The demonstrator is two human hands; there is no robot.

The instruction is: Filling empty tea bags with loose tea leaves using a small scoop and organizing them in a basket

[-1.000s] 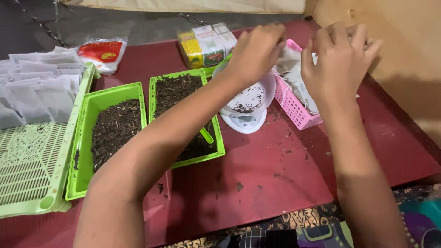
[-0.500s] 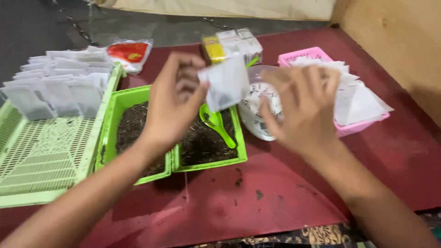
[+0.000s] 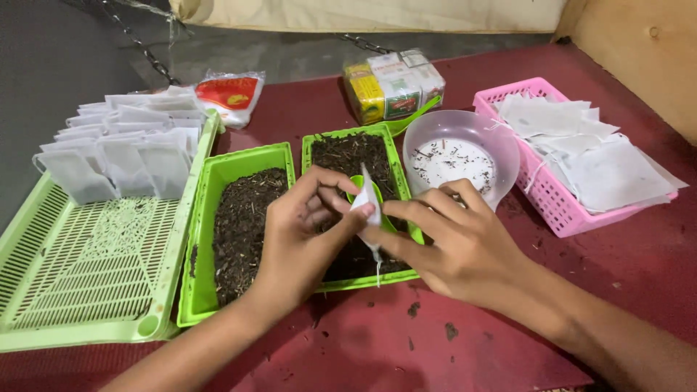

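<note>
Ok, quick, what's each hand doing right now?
Left hand: closed, pinching the small white paper bag over the green tray.
Right hand: closed on the same bag's lower edge.

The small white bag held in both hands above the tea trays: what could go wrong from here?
1. Both hands, left and right, pinch the thin white bag; it may tear or slip.
2. The green scoop sits just behind it, so leaves could fall outside the right tray, onto the already littered red table.
</note>
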